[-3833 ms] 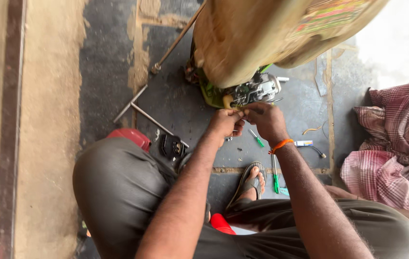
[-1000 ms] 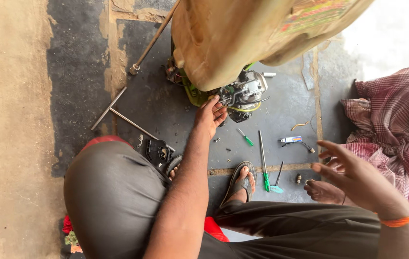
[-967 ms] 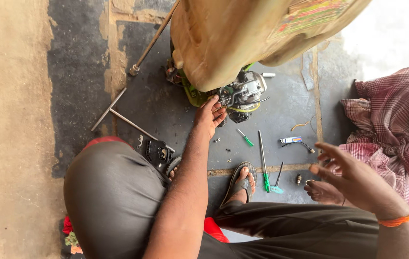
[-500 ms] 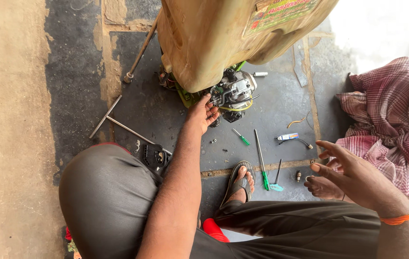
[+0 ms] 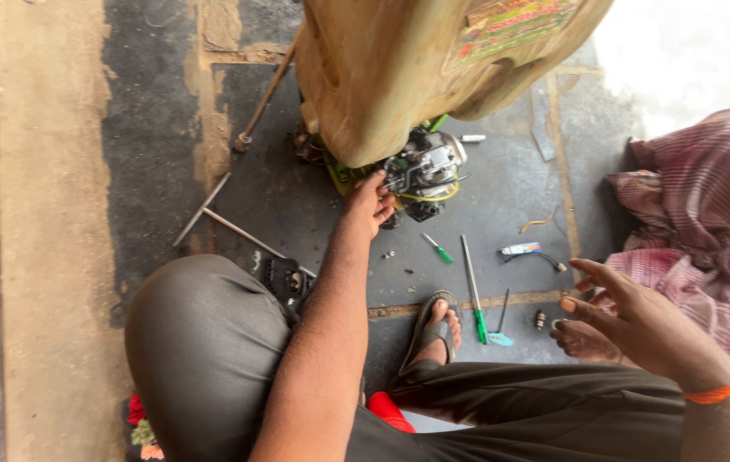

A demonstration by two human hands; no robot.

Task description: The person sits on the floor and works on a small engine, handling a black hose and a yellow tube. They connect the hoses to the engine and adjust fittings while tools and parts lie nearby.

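Head view, looking down past the person's knees onto a dark grey concrete floor [image 5: 151, 154].

Risks. A small grey metal engine with a yellow hose loop [image 5: 425, 171] sits under a large tan plastic tank with a coloured label [image 5: 399, 68], which leans over it. Only one hand is on the engine, so a hard push or pull there could, in my judgement, rock the tank or shift the assembly. Tiny loose metal fasteners [image 5: 389, 254] lie on the floor just below the engine; a sweep of the forearm could scatter them. A long screwdriver with a green handle [image 5: 472, 291] and a short green-handled screwdriver [image 5: 438, 249] lie beside the person's sandalled foot [image 5: 437, 329], where a shift of the leg could kick them or land on them.

Hand pose. Left hand [image 5: 370, 205]: arm stretched forward, fingers curled against the engine's left edge, touching it at the fingertips. Whether it grips a part or only presses there I cannot tell. Right hand [image 5: 638, 316]: raised well apart from the engine, over the right knee, palm turned inward, fingers spread and loose, holding nothing. An orange band [image 5: 721, 390] circles its wrist. A red-and-white checked cloth [image 5: 707, 214] lies beyond it.
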